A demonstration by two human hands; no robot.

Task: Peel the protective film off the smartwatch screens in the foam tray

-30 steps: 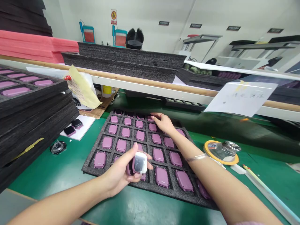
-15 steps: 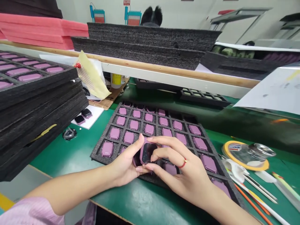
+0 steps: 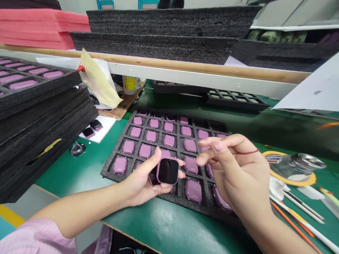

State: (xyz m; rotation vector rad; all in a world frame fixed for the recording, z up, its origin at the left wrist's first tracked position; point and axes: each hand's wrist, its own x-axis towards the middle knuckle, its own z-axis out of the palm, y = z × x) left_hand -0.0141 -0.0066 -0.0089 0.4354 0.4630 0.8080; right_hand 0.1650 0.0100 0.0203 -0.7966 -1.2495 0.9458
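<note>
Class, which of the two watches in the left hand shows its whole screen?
The front watch, held in the left hand; the other watch is partly hidden behind it.

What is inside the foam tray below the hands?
Many purple watch cases sit in the foam tray. The left hand and right hand partly cover it; what lies beneath cannot be seen.

And not a word or number can be made out here! A red-and-blue label is carried by the yellow ring at right, its lettering too small to be read. At upper left, a yellow sheet is covered in small printed marks, illegible. Behind it, a yellow label is worn by a bottle, blurred. Lower centre, tiny pale characters are borne by a purple casing, unreadable too.
</note>
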